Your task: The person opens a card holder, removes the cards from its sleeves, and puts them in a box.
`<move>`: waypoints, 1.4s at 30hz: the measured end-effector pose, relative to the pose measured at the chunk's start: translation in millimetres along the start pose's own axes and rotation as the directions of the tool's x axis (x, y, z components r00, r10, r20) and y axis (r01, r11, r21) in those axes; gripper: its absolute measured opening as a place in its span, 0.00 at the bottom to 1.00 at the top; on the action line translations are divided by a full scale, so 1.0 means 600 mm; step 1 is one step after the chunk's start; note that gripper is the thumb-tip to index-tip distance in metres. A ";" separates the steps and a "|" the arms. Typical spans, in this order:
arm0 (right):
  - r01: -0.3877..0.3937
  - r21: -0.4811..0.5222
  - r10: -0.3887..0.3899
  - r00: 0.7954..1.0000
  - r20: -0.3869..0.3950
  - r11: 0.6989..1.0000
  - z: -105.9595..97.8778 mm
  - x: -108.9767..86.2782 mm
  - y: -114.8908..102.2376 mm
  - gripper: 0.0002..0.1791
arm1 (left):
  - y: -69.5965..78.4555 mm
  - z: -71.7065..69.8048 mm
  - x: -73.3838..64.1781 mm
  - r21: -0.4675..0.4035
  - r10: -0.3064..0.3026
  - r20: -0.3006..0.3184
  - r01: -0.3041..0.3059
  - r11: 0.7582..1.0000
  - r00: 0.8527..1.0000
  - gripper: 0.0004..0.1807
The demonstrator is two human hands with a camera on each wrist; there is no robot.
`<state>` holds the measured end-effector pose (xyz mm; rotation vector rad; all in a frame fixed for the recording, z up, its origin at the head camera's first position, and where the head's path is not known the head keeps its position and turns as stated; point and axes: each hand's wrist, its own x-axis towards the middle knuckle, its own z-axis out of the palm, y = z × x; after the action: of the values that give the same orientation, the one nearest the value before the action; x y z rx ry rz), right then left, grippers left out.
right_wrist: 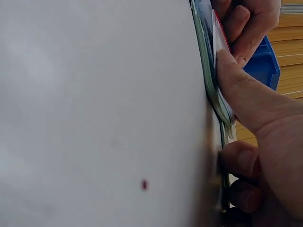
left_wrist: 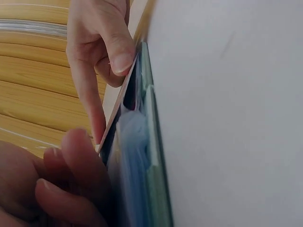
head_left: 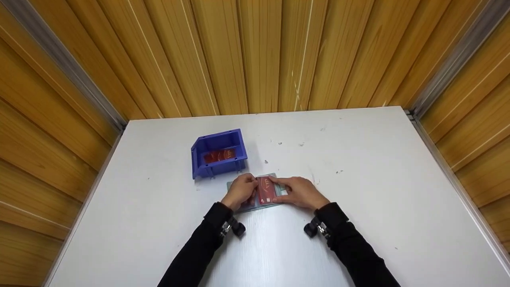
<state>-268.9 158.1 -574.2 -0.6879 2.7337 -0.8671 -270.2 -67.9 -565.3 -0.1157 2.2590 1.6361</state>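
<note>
A red card (head_left: pixel 266 190) with pale markings lies upright over the right part of a greenish card holder (head_left: pixel 263 206) with clear plastic pockets. My right hand (head_left: pixel 301 192) grips the card by its far and near ends, with the thumb (right_wrist: pixel 232 71) at the near end. At the card's left edge, my left hand (head_left: pixel 241 190) has its fingers curled and pinches near the far left corner. Those fingers (left_wrist: pixel 85 156) stand close to the clear pockets in the left wrist view. Part of another red card shows under the left hand.
A blue open-front bin (head_left: pixel 205 172) stands behind and to the left of the card holder. Red cards (head_left: pixel 220 155) lie inside it. Wood-patterned panels (head_left: pixel 259 56) enclose the white table (head_left: pixel 378 179) at the back and sides.
</note>
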 end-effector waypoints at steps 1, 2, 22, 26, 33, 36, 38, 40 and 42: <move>0.001 -0.008 -0.001 1.000 0.004 1.000 -0.001 0.000 -0.001 0.42 | 0.000 -0.001 0.000 -0.002 -0.001 0.001 0.001 1.000 1.000 0.11; 0.004 -0.014 -0.004 1.000 0.006 1.000 -0.001 0.001 -0.001 0.42 | 0.000 -0.001 0.000 -0.006 -0.001 0.001 0.001 1.000 1.000 0.11; -0.023 0.012 0.023 1.000 0.009 1.000 0.000 0.001 -0.003 0.41 | 0.002 -0.039 -0.035 0.159 0.093 -0.114 -0.074 0.985 0.989 0.11; -0.016 0.016 0.016 1.000 0.007 1.000 -0.001 0.001 -0.003 0.40 | 0.006 -0.054 -0.045 0.213 0.120 -0.141 -0.088 0.973 0.983 0.10; -0.008 0.009 0.008 1.000 0.002 1.000 -0.002 0.000 -0.001 0.40 | 0.036 -0.079 -0.069 0.246 0.159 -0.122 -0.125 0.961 0.980 0.08; -0.009 0.004 0.009 1.000 -0.005 1.000 -0.001 0.001 0.000 0.41 | 0.056 -0.096 -0.073 0.201 0.182 -0.139 -0.152 0.968 0.973 0.08; -0.013 0.006 0.013 1.000 -0.004 1.000 -0.001 0.001 0.001 0.41 | 0.069 -0.111 -0.072 0.164 0.195 -0.168 -0.168 0.972 0.966 0.08; -0.014 0.003 0.014 1.000 -0.004 1.000 -0.001 0.001 0.000 0.41 | 0.080 -0.128 -0.069 0.130 0.205 -0.203 -0.181 0.975 0.957 0.08; -0.018 0.005 0.018 1.000 -0.001 1.000 0.000 0.001 0.000 0.40 | 0.089 -0.147 -0.063 0.106 0.203 -0.245 -0.182 0.978 0.948 0.08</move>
<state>-269.2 157.8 -574.4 -0.6613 2.7335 -0.8707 -269.4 -137.5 -480.4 -0.0909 2.6008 1.7065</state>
